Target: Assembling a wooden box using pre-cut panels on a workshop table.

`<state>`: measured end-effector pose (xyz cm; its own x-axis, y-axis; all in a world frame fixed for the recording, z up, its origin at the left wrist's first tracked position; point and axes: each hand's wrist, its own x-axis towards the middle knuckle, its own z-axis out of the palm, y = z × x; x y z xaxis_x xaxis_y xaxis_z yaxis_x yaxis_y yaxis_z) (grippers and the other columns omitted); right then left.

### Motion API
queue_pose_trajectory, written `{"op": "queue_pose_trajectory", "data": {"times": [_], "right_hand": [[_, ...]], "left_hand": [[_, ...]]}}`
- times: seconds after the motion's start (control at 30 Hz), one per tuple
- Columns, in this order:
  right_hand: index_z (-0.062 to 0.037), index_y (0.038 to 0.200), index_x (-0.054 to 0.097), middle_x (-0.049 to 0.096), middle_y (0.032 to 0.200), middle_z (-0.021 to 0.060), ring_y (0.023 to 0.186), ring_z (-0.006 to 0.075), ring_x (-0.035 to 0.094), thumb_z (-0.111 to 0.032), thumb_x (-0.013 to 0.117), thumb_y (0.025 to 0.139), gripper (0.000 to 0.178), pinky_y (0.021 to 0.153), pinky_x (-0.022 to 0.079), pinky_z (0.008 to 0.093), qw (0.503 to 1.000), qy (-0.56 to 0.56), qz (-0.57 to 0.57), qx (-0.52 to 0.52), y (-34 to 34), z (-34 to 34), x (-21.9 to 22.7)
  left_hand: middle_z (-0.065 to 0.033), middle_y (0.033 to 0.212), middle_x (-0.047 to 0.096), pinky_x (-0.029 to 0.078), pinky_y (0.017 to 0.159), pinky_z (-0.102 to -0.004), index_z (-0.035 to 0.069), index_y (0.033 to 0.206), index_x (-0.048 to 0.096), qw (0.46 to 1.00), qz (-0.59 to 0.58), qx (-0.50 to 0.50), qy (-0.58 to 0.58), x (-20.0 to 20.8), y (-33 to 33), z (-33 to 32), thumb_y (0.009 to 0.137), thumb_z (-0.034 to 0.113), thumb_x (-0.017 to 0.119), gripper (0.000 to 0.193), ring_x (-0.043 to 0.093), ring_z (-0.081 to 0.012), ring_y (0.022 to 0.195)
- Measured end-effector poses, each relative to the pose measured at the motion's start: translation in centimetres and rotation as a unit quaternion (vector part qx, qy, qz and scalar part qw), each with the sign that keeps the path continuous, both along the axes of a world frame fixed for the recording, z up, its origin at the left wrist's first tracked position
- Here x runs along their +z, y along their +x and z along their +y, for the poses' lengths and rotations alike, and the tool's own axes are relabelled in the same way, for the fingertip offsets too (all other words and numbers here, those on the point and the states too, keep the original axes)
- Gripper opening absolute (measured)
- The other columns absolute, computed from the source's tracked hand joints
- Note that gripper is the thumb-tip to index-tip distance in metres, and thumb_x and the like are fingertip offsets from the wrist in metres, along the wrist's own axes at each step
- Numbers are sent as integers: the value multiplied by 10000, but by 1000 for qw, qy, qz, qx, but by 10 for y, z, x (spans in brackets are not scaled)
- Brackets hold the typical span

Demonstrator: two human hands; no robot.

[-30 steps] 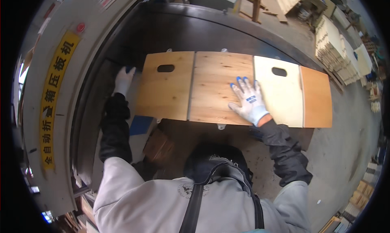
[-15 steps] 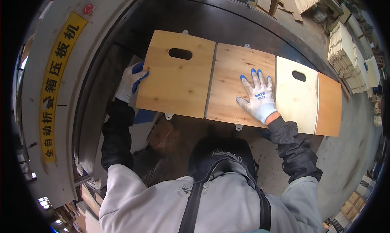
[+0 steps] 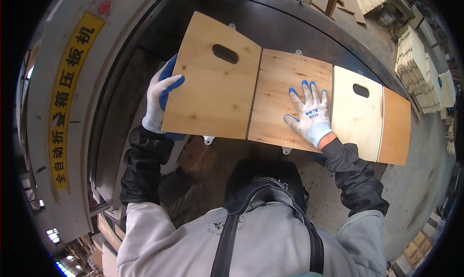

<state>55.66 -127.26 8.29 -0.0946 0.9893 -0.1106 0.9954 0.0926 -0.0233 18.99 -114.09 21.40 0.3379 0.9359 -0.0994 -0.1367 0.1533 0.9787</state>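
Several plywood panels lie joined in a row across a dark metal worktop. My left hand [image 3: 161, 95], in a white and blue glove, grips the outer edge of the leftmost plywood panel [image 3: 208, 98], thumb on top; that panel is tilted up on its left side. It has an oval hand hole. My right hand [image 3: 311, 115], in a like glove, presses flat with fingers spread on the second panel [image 3: 273, 98]. Beyond it are a paler panel [image 3: 357, 122] with another oval hole and a narrow orange-brown end panel [image 3: 396, 127]. Small metal tabs [image 3: 208, 140] stick out along the edges.
The dark metal worktop [image 3: 270, 18] runs behind the panels. At the left stands a grey machine housing [image 3: 111, 35] with a yellow label strip [image 3: 70, 93] and a red button [image 3: 104, 7]. Stacked boards [image 3: 415, 69] stand on the floor at the far right.
My left hand has raised the left edge of the leftmost panel, so it now angles up from the second one. My right hand stays flat on the second panel.
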Motion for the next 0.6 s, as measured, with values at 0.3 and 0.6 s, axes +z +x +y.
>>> {"op": "queue_pose_trajectory", "data": {"times": [0.3, 0.6], "right_hand": [[-220, 1605, 456, 279, 1704, 221, 1592, 419, 207, -616, 592, 949, 778, 1259, 100, 645, 999, 32, 42, 7, 0, 1, 2], [-232, 1585, 490, 360, 1669, 203, 1563, 422, 279, -629, 605, 944, 763, 1250, 149, 636, 996, 76, 43, 16, 5, 0, -4]], "left_hand": [[-137, 1480, 601, 511, 1067, -403, 16, 1580, 417, 976, -197, -46, -84, 26, 96, -31, 1103, 562, 443, 726, 635, -261, 1275], [-104, 1650, 411, 294, 1235, -343, 13, 1454, 513, 972, -47, -76, 216, -18, 162, -43, 1082, 480, 541, 597, 415, -181, 1466]]}}
